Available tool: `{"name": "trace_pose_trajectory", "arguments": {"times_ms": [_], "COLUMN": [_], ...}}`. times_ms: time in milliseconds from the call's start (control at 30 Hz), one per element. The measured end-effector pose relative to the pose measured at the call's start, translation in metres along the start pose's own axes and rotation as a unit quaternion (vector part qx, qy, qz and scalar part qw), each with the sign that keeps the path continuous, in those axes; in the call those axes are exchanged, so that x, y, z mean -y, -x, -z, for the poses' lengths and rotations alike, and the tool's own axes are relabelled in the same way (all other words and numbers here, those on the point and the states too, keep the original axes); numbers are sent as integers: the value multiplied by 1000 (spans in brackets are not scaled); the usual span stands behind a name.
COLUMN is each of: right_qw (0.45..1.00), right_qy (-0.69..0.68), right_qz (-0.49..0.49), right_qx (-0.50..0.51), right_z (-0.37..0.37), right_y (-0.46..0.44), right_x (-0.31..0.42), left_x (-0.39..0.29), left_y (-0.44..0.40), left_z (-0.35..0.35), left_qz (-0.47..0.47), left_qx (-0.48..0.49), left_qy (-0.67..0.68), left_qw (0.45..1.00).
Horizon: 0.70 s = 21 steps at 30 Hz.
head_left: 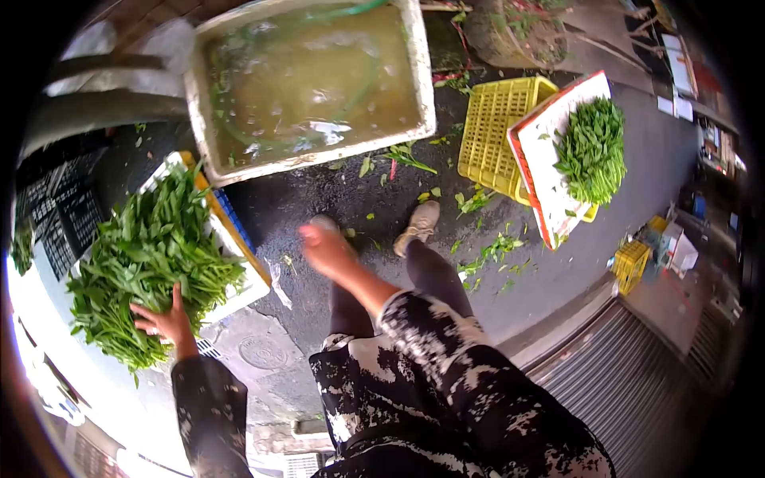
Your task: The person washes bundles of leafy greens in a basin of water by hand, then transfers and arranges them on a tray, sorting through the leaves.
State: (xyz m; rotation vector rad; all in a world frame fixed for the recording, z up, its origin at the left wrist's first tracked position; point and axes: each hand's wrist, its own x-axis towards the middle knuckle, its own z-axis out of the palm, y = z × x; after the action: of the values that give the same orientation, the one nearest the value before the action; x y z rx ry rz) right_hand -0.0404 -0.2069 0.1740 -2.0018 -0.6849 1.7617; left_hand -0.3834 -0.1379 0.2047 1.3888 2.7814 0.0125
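A big heap of leafy greens (151, 263) lies on a white foam board or lid (247, 291) at the left. My left hand (163, 323) rests on the near side of the heap, its fingers spread over the stems. In the middle, above the wet ground, my right hand (328, 251) is away from the greens. Motion blurs its fingers, so whether they hold anything is not visible. Beyond it stands a white tub (307, 155) of murky water with a green hose (351, 11) running into it.
At the right, a yellow plastic crate (494, 131) supports a tilted white foam board with red edges (538, 135), bearing a bundle of greens (594, 151). Loose leaves (498, 251) litter the ground by my shoes (422, 221). Another yellow crate (630, 265) stands farther right.
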Motion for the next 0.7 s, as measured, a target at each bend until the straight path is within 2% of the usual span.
{"name": "trace_pose_trajectory", "arguments": {"times_ms": [33,100,133,167,200,233,333,367,433,500,567,633,700], "right_qw": [990,965,951,930,925,914,886,883,868,862,858,851,892], "right_qy": [46,202,221,328,321,313,387,397,434,451,458,468,374], "right_qz": [74,-25,-92,-57,-132,-206,-200,-208,-207,-183,-206,-222,-193], "right_qx": [-110,-166,-196,-157,-158,-158,-158,-141,-125,-143,-108,-82,-167], "right_z": [12,82,108,139,163,183,218,226,238,246,253,249,247], "right_y": [-33,-44,-56,-64,-68,-74,-113,-127,-165,-198,-229,-240,-239], "right_x": [-70,-122,-161,-198,-209,-219,-270,-280,-299,-317,-330,-344,-350], "left_x": [2,-6,5,21,31,24,-37,-44,-56,-75,-100,-126,-146], "left_y": [20,70,96,121,145,171,225,239,260,279,294,309,326], "left_z": [5,28,23,20,17,13,-4,-15,-42,-60,-72,-79,-80], "left_qz": [-32,-3,-55,-124,-139,-101,85,84,20,-19,-69,-77,-72], "left_qx": [-25,36,39,53,69,97,137,143,189,205,220,240,283], "left_qy": [32,95,145,109,120,178,257,245,183,165,173,192,216], "left_qw": [999,995,987,985,981,974,953,955,965,965,958,949,932]}}
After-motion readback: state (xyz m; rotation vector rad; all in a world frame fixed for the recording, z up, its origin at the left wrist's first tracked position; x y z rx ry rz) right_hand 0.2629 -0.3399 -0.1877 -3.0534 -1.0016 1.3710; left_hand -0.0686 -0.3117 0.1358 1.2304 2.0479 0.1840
